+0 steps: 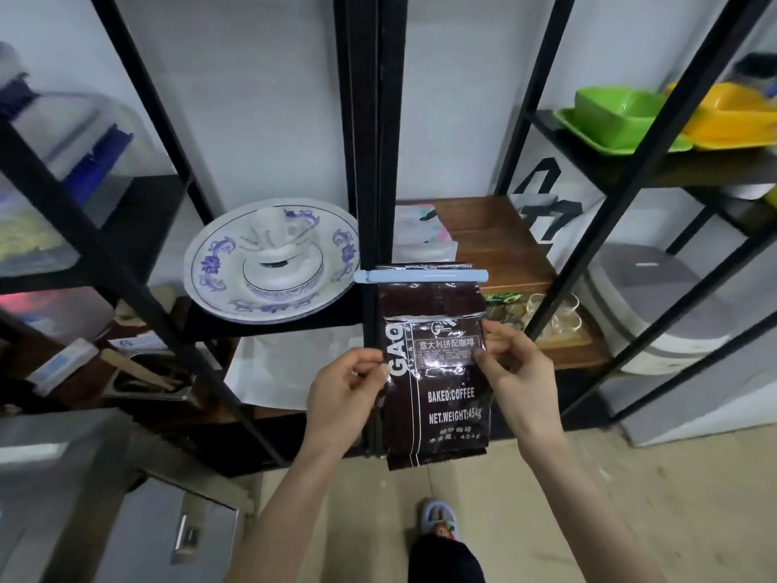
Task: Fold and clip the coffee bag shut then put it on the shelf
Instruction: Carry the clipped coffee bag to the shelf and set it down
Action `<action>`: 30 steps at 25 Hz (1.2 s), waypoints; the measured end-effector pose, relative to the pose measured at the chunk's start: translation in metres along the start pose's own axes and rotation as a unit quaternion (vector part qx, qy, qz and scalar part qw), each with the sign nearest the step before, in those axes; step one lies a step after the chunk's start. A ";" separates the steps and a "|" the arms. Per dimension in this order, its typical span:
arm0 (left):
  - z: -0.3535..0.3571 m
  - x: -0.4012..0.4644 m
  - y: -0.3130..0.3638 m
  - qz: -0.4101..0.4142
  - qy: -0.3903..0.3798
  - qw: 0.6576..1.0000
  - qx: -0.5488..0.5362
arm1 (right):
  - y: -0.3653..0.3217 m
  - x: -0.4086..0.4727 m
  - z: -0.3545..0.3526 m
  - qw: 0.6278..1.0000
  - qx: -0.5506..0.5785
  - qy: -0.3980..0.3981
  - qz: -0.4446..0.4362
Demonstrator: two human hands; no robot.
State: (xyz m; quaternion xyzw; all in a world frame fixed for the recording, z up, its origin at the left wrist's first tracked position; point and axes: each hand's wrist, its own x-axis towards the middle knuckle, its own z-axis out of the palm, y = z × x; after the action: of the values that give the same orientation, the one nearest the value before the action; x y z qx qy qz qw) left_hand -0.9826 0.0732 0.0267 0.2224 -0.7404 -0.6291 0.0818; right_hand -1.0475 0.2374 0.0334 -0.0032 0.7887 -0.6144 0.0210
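A dark brown coffee bag [437, 385] with white lettering hangs upright in front of the black shelf frame. A pale blue clip [420, 276] runs across its folded top edge and is closed on it. My left hand [344, 393] pinches the bag's left edge about halfway up. My right hand [517, 368] pinches the right edge at the same height. Behind the bag's top lies a wooden shelf board [496, 241].
A blue-and-white plate [218, 279] with a cup stands on the left shelf. Black uprights [370, 162] cross just behind the bag. Green and yellow trays [622, 119] sit upper right, glasses [559, 313] lower right, a grey-and-white appliance [660, 305] beside them.
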 end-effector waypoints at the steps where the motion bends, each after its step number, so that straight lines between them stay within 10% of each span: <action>1: 0.009 0.005 0.004 0.001 0.001 1.000 0.004 | 0.001 0.009 -0.007 1.000 -0.001 -0.001 0.001; 30: 0.150 0.187 0.099 0.036 0.056 0.998 -0.002 | -0.025 0.249 -0.061 0.987 -0.106 -0.038 -0.114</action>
State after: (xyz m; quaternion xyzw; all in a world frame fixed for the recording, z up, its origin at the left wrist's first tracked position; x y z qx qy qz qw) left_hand -1.2310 0.1378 0.0637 0.2298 -0.7411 -0.6137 0.1460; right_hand -1.2992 0.2829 0.0657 -0.1186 0.8425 -0.5251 -0.0191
